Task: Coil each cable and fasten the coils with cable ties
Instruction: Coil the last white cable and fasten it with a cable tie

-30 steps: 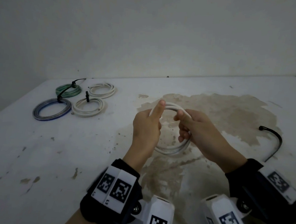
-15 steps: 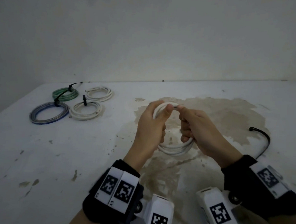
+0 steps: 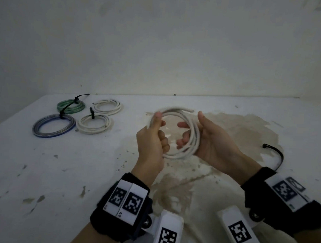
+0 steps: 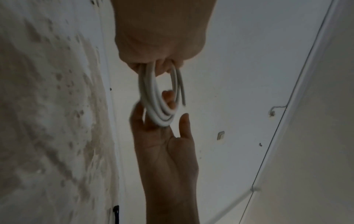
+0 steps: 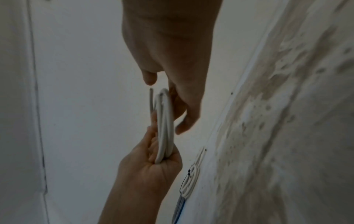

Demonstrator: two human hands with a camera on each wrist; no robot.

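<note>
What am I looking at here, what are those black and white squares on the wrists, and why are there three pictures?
No machine here: a person wears cameras. The patterned squares sit on wrist bands that carry two of them. One picture comes from the head, looking down; the others look along each wrist.

The left hand grips a white cable coil; the right hand cradles its other side with loosely curled fingers.

On the stained white table lie four coils: green, blue-grey and two white. A loose black cable tie lies to the right.
</note>
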